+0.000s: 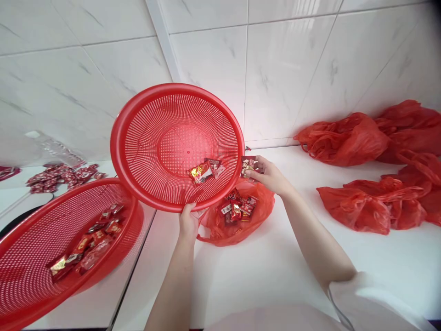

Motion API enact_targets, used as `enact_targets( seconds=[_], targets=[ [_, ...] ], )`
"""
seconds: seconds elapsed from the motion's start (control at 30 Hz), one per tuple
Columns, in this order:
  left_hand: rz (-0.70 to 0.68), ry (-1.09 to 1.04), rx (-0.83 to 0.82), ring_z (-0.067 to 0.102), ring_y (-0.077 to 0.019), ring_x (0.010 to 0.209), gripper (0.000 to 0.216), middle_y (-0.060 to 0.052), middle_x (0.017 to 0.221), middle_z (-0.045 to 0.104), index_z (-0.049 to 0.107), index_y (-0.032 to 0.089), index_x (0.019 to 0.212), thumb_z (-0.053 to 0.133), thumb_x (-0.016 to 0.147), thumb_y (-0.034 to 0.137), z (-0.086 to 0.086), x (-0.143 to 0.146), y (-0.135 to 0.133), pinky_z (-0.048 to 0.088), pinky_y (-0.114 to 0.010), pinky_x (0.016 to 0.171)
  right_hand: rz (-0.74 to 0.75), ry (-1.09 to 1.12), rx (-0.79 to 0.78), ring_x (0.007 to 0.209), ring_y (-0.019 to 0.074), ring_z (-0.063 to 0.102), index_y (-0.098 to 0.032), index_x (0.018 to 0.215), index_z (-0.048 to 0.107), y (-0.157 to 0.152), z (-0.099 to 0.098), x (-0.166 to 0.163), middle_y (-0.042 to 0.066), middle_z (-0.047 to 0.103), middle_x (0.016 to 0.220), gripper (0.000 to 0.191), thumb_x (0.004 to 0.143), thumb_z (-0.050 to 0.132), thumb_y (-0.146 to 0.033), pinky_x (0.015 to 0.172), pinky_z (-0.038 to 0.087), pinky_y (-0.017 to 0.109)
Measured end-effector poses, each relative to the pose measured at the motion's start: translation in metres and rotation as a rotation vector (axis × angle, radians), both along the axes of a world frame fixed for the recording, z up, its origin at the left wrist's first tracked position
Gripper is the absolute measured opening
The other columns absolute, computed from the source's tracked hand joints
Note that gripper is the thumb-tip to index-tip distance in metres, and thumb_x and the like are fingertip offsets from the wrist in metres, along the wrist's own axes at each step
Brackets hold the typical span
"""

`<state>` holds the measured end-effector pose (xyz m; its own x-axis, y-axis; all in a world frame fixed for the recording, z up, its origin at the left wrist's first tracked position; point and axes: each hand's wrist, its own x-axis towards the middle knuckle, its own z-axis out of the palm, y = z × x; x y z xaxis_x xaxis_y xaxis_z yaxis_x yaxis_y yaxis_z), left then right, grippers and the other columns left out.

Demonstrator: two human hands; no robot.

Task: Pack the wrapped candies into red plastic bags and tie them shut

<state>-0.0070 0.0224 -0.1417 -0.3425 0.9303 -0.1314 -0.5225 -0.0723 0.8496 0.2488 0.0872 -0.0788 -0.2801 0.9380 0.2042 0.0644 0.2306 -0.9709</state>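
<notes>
My left hand (189, 220) grips the lower rim of a red plastic colander (172, 119), which is tilted so that its inside faces me. A few wrapped packets (203, 171) in gold, red and dark brown lie in the colander's lower right part. Just past the colander's right rim, my right hand (268, 174) pinches a dark brown packet (248, 165) with pale lettering. Below both hands, a red plastic bag (257, 227) lies open on the white table, with several small red and brown packets (237, 207) inside. The colander's lower edge hides part of the bag's mouth.
A second red colander (127, 234) with several packets stands at the left. Behind it are a heap of small red packets (62, 174) and a clear bottle (57, 149). Filled red bags (358, 138) sit at the right. A tiled wall (289, 69) bounds the back.
</notes>
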Motion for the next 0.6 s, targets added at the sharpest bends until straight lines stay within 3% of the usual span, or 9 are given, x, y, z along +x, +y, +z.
enact_targets(
  seconds=[0.2,0.37,0.5,0.6],
  targets=[
    [-0.002,-0.031,-0.001,0.066,-0.026,0.096,0.031,-0.006,0.098,0.073,0.069,0.02,0.093,0.062,0.063,0.016,0.001,0.001,0.0,0.055,-0.043,0.083,0.14,-0.147,0.077,0.084,0.0171,0.064,-0.02,0.115,0.055,-0.004,0.0,0.0,0.005,0.067,0.101,0.035,0.083,0.06,-0.034,0.074,0.053,0.032],
    [-0.022,-0.03,-0.003,0.067,-0.0257,0.095,0.03,-0.006,0.094,0.074,0.068,0.02,0.094,0.061,0.065,0.017,0.0,0.001,-0.001,0.054,-0.044,0.085,0.273,-0.492,0.147,0.086,0.0181,0.065,-0.026,0.124,0.058,-0.008,0.0,0.002,0.002,0.069,0.101,0.041,0.083,0.061,-0.029,0.08,0.051,0.034],
    [-0.026,-0.021,0.006,0.064,-0.0284,0.105,0.035,-0.007,0.101,0.073,0.068,0.02,0.098,0.062,0.064,0.018,-0.001,0.001,0.0,0.053,-0.047,0.088,0.258,-0.694,0.074,0.096,0.021,0.067,-0.033,0.14,0.045,-0.007,-0.01,0.002,0.002,0.071,0.101,0.063,0.08,0.061,-0.021,0.077,0.052,0.031],
    [-0.005,0.002,-0.009,0.066,-0.0275,0.1,0.036,-0.006,0.099,0.073,0.068,0.021,0.098,0.063,0.062,0.017,-0.001,0.003,0.0,0.053,-0.047,0.087,0.208,-0.764,0.117,0.102,0.023,0.065,-0.03,0.138,0.048,-0.005,-0.014,-0.001,0.004,0.071,0.105,0.061,0.08,0.062,-0.021,0.08,0.051,0.031]
  ],
)
